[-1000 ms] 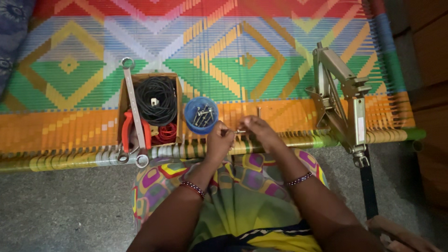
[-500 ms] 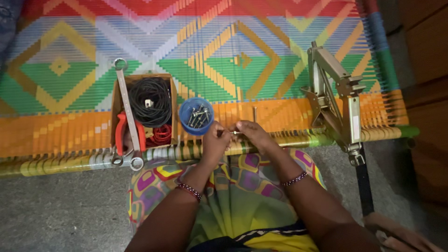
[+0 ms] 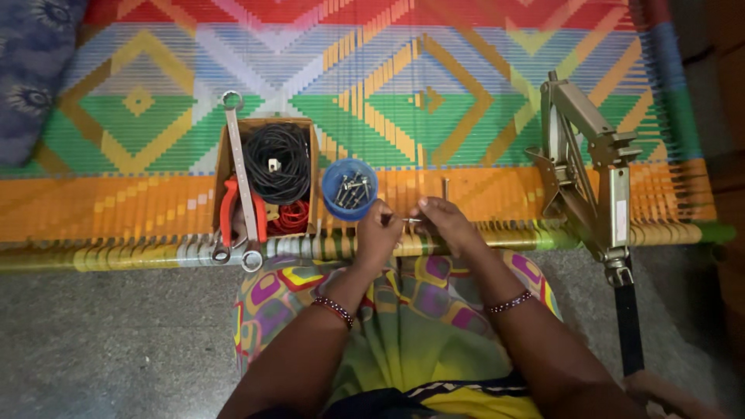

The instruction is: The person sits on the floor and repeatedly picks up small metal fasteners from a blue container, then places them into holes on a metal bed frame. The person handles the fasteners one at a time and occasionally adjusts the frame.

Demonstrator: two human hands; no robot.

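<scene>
My left hand [image 3: 378,235] and my right hand [image 3: 444,223] meet over the front edge of a woven cot [image 3: 466,101]. Between their fingertips they pinch a small metal screw or bolt [image 3: 409,221]. Just above my left hand stands a blue round container [image 3: 349,188] holding several screws. A single loose bolt [image 3: 445,188] lies on the orange weave above my right hand. Both wrists wear beaded bracelets.
A cardboard box [image 3: 268,178] left of the blue container holds coiled black cable, red wire and red-handled pliers; a long spanner [image 3: 240,186] lies across it. A metal scissor jack [image 3: 590,167] rests at the right. A blue patterned cushion [image 3: 31,70] sits far left. Grey floor below.
The view has shifted slightly. My hands have stayed together at the cot's edge, working the small metal piece between the fingers; nothing else has moved.
</scene>
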